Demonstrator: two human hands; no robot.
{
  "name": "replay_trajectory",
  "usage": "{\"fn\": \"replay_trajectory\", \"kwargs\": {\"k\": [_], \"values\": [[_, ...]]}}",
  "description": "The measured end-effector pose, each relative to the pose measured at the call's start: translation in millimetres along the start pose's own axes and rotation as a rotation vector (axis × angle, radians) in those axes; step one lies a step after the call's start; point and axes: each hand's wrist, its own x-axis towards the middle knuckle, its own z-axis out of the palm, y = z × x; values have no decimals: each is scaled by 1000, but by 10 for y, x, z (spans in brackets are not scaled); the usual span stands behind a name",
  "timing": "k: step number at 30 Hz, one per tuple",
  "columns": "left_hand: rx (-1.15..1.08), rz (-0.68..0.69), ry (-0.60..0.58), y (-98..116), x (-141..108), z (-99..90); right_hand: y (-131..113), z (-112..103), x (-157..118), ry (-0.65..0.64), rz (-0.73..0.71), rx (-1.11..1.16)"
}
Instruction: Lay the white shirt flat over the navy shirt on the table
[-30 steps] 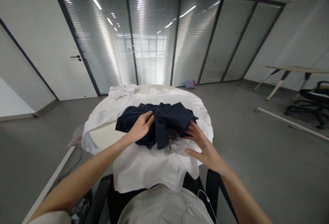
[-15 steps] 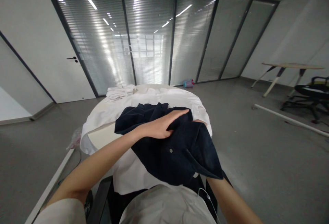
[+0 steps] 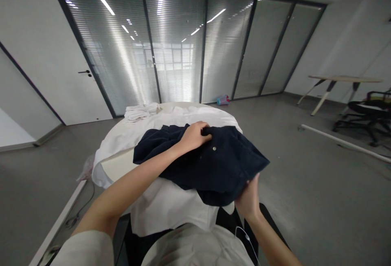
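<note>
A navy garment (image 3: pixel 226 168) with a small round metallic button lies bunched over the near side of the round table (image 3: pixel 117 166). Its exact kind does not show. My left hand (image 3: pixel 195 136) is closed on the cloth at its upper edge, thumb and fingers pinching a fold. At the lower right corner, my right hand (image 3: pixel 249 198) grips the garment from beneath, with some fingers hidden by the cloth. Under it, a white cloth (image 3: pixel 180 203) covers most of the tabletop and hangs over the near edge towards my lap.
Folded white cloth (image 3: pixel 141 112) sits at the table's far left. A blue and pink container (image 3: pixel 222 100) lies on the floor beyond. To the right are a wooden-topped table (image 3: pixel 345 78) and a black office chair (image 3: pixel 369 113). A white cable (image 3: pixel 247 237) hangs at my lap.
My right hand has come out from under the garment and moved to its lower right corner. My left hand has shifted slightly back, its fingers curling in. The garment's right part is more spread.
</note>
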Motion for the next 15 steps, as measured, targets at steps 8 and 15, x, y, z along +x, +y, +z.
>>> {"fn": "replay_trajectory", "kwargs": {"k": [8,15], "values": [[170,-84,181,-111,57,-158,-183,214,-215,-280,355,-130],[-553,-543,-84,-175,84,-724,-808,-92,426,-315,229,-154]]}}
